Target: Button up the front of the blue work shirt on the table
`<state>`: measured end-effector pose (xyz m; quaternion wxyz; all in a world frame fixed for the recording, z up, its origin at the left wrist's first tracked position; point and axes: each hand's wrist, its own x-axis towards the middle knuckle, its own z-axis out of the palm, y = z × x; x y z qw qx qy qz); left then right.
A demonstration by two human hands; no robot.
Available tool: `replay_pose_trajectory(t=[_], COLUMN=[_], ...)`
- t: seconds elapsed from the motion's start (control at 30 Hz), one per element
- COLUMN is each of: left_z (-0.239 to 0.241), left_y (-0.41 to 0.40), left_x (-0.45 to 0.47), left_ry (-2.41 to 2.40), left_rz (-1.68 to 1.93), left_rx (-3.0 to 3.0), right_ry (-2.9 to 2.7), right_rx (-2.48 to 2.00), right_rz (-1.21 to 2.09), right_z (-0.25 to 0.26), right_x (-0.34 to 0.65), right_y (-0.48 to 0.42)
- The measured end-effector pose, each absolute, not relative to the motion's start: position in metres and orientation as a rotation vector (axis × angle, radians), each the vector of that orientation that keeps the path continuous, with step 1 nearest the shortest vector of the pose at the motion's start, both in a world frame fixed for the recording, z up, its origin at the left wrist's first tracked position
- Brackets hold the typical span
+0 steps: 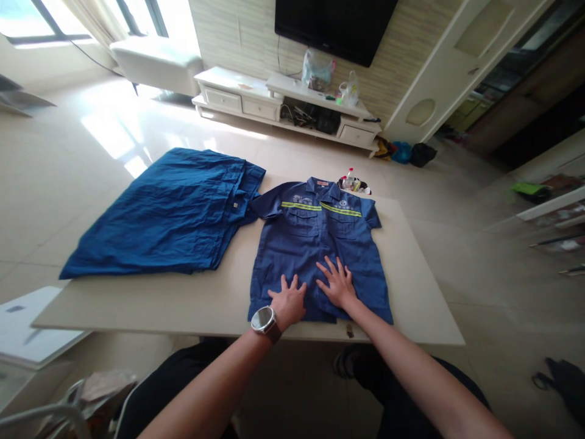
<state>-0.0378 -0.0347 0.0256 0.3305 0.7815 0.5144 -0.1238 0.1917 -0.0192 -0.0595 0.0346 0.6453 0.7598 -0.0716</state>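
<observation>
Lying face up near the front edge of the surface (183, 305), the blue work shirt (315, 244) has the left hand (289, 302) and right hand (337, 281) pressed flat on its lower part, fingers spread, gripping nothing. Blue trousers (169, 213) lie just beside its left sleeve; small bottles (353, 182) stand behind the collar.

Blue trousers (169, 213) lie flat on the table (159, 302).

Your arms are bare to well above the elbow, your left hand (287, 303) has a round silver-cased watch (264, 321) on a brown strap at its wrist, your right hand (337, 283) wears nothing, and dark trousers (183, 378) cover your legs.
</observation>
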Motion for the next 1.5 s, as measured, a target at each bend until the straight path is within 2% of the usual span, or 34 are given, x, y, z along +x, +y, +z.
replay_pose_trajectory(t=[0.17, 0.3, 0.57, 0.73, 0.97, 1.13, 1.33, 1.5], left_z=[0.037, 0.044, 0.038, 0.031, 0.008, -0.003, 0.001, 0.001], left_y=[-0.031, -0.027, -0.046, -0.057, -0.056, -0.051, -0.040, -0.033], left_x=[-0.034, -0.023, -0.011, -0.007, 0.001, 0.005, 0.019, 0.027], left_ry=[1.365, 1.340, 1.251, 1.259, 1.325, 1.343, 1.249, 1.260], left_rz=[-0.306, -0.294, -0.418, -0.387, -0.172, -0.179, -0.303, -0.270], left_rx=[2.085, 2.106, 2.233, 2.312, 2.385, 2.431, 2.448, 2.412], right_ry=[2.297, 2.279, 2.366, 2.431, 2.533, 2.590, 2.473, 2.380], right_rx=[1.982, 1.979, 2.229, 2.229, 2.158, 1.942, 2.016, 2.133], right_rz=[-0.172, -0.200, -0.508, -0.556, -0.614, -0.620, -0.650, -0.682], right_z=[-0.054, -0.050, -0.047, -0.053, -0.031, -0.022, -0.011, 0.002], right_x=[0.192, 0.185, 0.213, 0.238, 0.217, 0.203, 0.209, 0.211], right_y=[0.025, 0.026, -0.071, -0.115, -0.082, -0.064, -0.057, -0.052])
